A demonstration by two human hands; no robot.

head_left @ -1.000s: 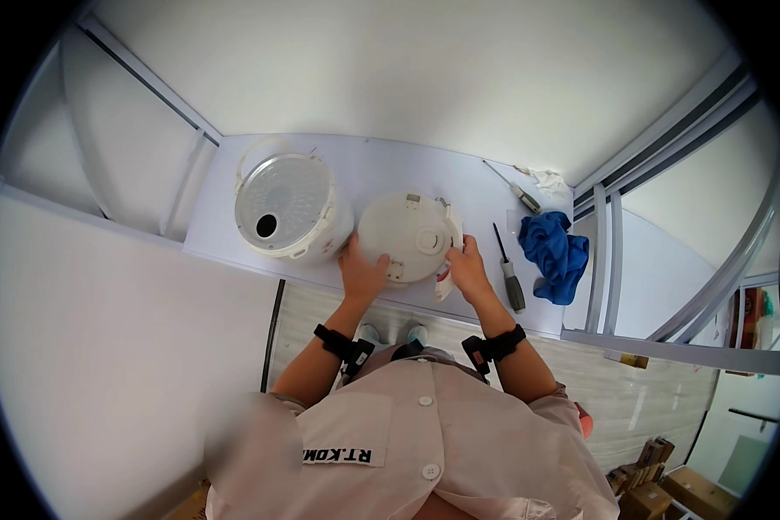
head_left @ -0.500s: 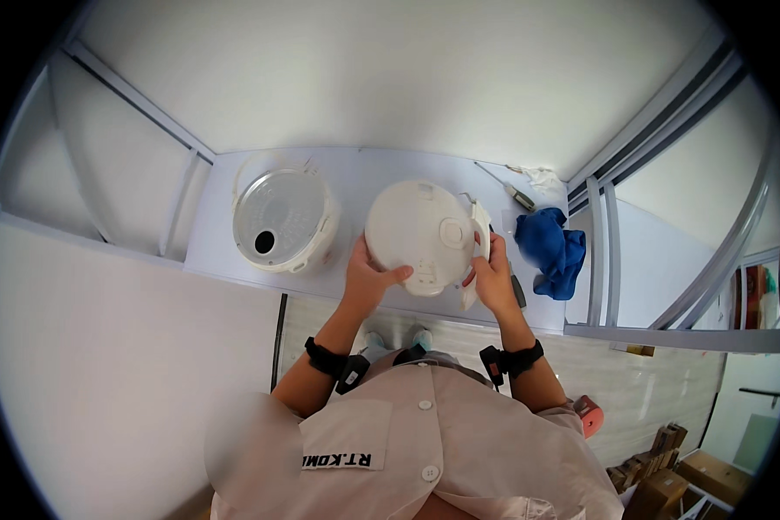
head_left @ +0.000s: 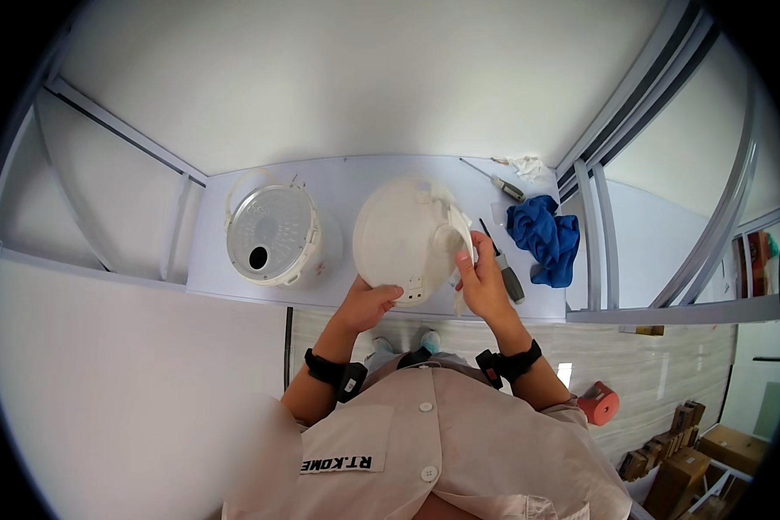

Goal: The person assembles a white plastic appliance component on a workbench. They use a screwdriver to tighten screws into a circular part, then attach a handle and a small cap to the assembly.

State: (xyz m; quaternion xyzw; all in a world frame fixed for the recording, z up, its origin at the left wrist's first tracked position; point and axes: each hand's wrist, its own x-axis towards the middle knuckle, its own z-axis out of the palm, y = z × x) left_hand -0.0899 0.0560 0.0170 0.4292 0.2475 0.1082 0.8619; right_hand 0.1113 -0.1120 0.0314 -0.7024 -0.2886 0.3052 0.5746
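Rice-cooker lid (head_left: 394,247), or so it looks, is round, white and flat-topped, and it is in both hands over the front part of the table (head_left: 206,251). It sits to the right of the white cooker body (head_left: 328,247), apart from it. It looks like hard plastic, so I think it is stiff, fairly light and a bit slippery on the smooth top. A drop might crack it. The rim is the best place to hold it. A thin, curved white strip (head_left: 463,236) stands at its right side and may bend or snap if pulled hard. I can't tell if the strip is joined to the lid.

The left hand (head_left: 366,305) holds the near left rim, thumb on top and fingers tucked under, mostly hidden. The right hand (head_left: 487,282) pinches the strip, thumb on the near side, fingers curled behind. Both arms reach forward with bent elbows, and each has a black wrist band (head_left: 325,367). Just beyond the right hand lies a screwdriver (head_left: 512,284), partly hidden. A blue cloth (head_left: 542,243) is bunched up farther right.
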